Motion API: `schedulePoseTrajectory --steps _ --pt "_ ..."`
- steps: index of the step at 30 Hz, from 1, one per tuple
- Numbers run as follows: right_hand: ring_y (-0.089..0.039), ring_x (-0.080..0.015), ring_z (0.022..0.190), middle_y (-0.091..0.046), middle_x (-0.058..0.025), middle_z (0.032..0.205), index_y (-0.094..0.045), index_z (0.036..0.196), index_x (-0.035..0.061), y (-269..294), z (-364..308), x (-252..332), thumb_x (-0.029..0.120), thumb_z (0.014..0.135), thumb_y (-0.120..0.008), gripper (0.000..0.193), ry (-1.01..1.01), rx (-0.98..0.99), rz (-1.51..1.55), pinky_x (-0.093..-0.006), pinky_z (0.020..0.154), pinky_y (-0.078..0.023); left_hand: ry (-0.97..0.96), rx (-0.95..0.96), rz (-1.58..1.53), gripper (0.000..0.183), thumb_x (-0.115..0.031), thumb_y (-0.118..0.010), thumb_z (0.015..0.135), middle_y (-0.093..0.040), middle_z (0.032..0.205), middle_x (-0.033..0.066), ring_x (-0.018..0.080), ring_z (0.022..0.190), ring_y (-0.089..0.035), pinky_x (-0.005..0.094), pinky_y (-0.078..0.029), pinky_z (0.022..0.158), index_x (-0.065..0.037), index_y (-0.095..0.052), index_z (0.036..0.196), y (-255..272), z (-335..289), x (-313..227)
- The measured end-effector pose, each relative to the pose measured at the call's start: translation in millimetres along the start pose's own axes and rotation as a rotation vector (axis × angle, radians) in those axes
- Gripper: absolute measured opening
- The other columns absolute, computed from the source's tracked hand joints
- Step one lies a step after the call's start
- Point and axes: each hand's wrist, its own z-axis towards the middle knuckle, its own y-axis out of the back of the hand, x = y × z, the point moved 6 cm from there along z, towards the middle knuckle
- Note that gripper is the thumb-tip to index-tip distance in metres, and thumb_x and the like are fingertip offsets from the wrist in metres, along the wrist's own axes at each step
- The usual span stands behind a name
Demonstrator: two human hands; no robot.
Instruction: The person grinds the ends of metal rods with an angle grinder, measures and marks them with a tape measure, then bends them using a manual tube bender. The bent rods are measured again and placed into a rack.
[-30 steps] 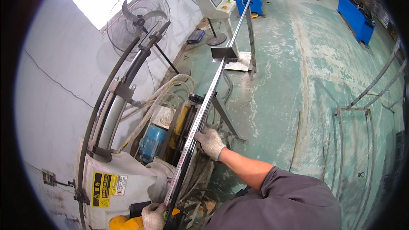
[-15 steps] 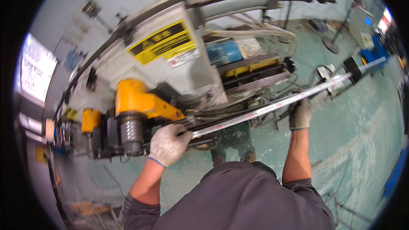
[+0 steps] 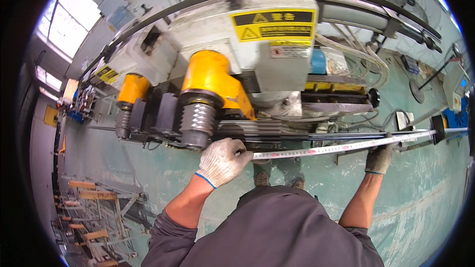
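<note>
A white measuring tape (image 3: 324, 150) with black and red marks stretches between my gloved hands and on to a black block (image 3: 437, 129) at the right. My left hand (image 3: 222, 162) is closed on the tape's left end, fingers pinched, just below a ribbed metal roller (image 3: 198, 124). Further right, my right hand (image 3: 379, 159) is closed around the tape from below; the tape hides part of its fingers. Behind the tape, dark metal rods (image 3: 297, 137) lie lengthwise along the front of the machine.
The large grey machine (image 3: 292, 71) carries yellow cylindrical housings (image 3: 208, 71) and a yellow-black warning label (image 3: 273, 23). Low racks with wooden bars (image 3: 99, 195) stand at the lower left. A floor stand (image 3: 416, 90) is at the far right. The floor (image 3: 410, 193) is worn green.
My view has turned leftward, so the machine and both hands appear further right and the tape looks more level. Both hands keep their hold on the tape.
</note>
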Motion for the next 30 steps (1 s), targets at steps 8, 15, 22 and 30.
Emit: schedulePoseTrajectory --steps 8,15,22,30 --pt "-0.056 -0.0112 0.092 -0.063 -0.003 0.117 -0.068 0.144 -0.0017 45 17 5 0.022 0.117 -0.061 0.036 0.151 -0.141 -0.215 -0.0237 0.077 -0.051 0.025 0.046 -0.063 0.035 -0.04 -0.078 0.095 -0.078 0.1 0.0192 0.0435 0.097 -0.074 0.0523 -0.059 0.082 -0.005 -0.083 0.102 19 -50 80" --pt "-0.061 -0.0143 0.105 -0.068 -0.0071 0.12 -0.064 0.146 0.0018 45 10 11 0.009 0.111 -0.063 0.036 0.272 -0.142 -0.484 -0.0291 0.091 -0.056 0.181 0.075 -0.052 0.037 -0.045 -0.08 0.092 -0.078 0.098 0.02 0.0424 0.097 -0.076 0.0526 -0.061 0.086 -0.009 -0.084 0.103 64 -65 149" --pt "-0.051 -0.0126 0.072 -0.058 0.0037 0.085 -0.069 0.101 0.015 -6 -62 -42 0.029 0.112 -0.069 0.018 0.105 -0.338 -0.07 -0.0308 0.067 -0.045 0.187 0.025 0.056 0.04 -0.044 -0.083 0.09 -0.079 0.103 0.02 0.0433 0.101 -0.076 0.0533 -0.062 0.091 -0.009 -0.085 0.109 87 -74 170" --pt "-0.061 -0.0135 0.065 -0.062 -0.0044 0.072 -0.074 0.101 0.0038 -129 -317 -214 0.022 0.112 -0.063 0.024 -0.247 0.301 -1.029 -0.0318 0.061 -0.048 0.012 -0.115 0.027 0.038 -0.043 -0.084 0.09 -0.077 0.095 0.0207 0.0445 0.097 -0.075 0.0551 -0.061 0.087 -0.007 -0.083 0.101 94 -66 178"
